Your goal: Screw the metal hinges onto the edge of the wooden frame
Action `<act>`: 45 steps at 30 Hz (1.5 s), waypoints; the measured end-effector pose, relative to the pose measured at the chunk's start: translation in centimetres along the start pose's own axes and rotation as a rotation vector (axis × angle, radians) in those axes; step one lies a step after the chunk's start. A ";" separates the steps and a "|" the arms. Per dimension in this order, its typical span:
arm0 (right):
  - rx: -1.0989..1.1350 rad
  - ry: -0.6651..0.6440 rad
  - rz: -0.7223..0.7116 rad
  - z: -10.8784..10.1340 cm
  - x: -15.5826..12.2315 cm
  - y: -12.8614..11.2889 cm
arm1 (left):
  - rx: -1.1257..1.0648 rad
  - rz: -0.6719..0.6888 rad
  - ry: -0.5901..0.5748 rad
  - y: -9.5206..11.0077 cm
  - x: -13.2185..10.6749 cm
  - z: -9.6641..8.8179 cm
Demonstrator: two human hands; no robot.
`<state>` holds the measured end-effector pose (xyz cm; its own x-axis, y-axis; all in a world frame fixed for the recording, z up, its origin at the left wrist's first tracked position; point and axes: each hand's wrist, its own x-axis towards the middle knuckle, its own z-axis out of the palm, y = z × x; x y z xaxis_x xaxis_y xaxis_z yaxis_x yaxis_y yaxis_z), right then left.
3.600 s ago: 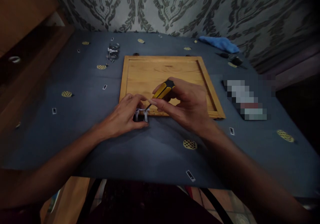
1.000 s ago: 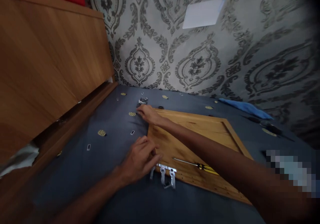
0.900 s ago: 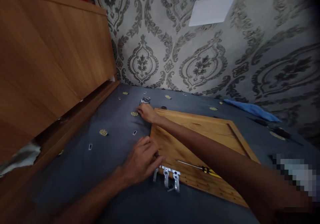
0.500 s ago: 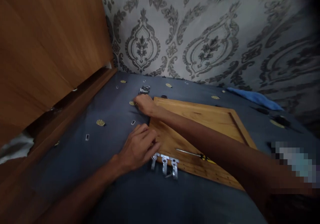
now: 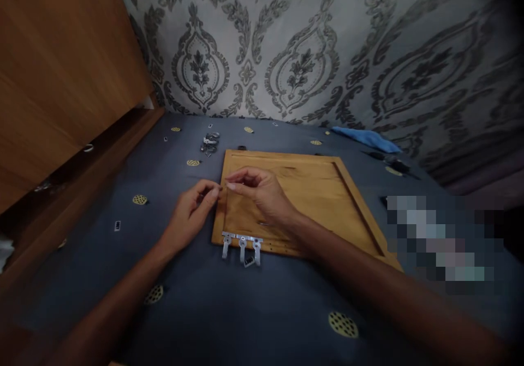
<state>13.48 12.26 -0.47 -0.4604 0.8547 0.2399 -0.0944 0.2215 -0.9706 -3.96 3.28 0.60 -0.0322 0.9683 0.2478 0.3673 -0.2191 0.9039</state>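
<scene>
My left hand (image 5: 193, 208) is closed in a pinch above the left edge of a wooden panel (image 5: 311, 191). Facing it, my right hand (image 5: 262, 192) pinches with thumb and forefinger over the panel. Whatever is between the fingertips is too small to name. Three metal hinges (image 5: 242, 241) stand in a row on the panel's near left edge, their arms jutting over the cloth. A thin screwdriver shaft (image 5: 264, 223) shows by my right wrist; the arm hides the rest. More metal hinges (image 5: 210, 141) lie in a small pile beyond the panel's far left corner.
The panel lies on a dark blue patterned cloth (image 5: 180, 300). A wooden cabinet (image 5: 73, 71) rises on the left, and a patterned wall (image 5: 245, 44) closes the back. A blue cloth (image 5: 366, 138) and dark objects (image 5: 388, 160) lie at the back right.
My right hand has come back from beside the hinge pile to over the panel, meeting my left hand. The left has turned into a pinch. The view has shifted to the right.
</scene>
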 end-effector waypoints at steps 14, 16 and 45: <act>-0.163 0.130 -0.250 -0.5 -7.0 -3.5 | -0.341 -0.173 -0.191 2.7 -1.1 2.3; -0.202 0.160 -0.283 -0.7 -7.6 -3.7 | -0.408 -0.203 -0.179 3.2 -1.2 2.7; -0.122 0.321 0.135 -3.6 -13.4 -1.8 | 0.441 0.109 -0.507 1.6 -4.6 0.6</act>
<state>23.04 2.10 -1.83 -0.1593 0.9795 0.1231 0.0635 0.1346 -0.9889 -2.70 -1.43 0.70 0.4270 0.9035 0.0379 0.6917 -0.3533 0.6298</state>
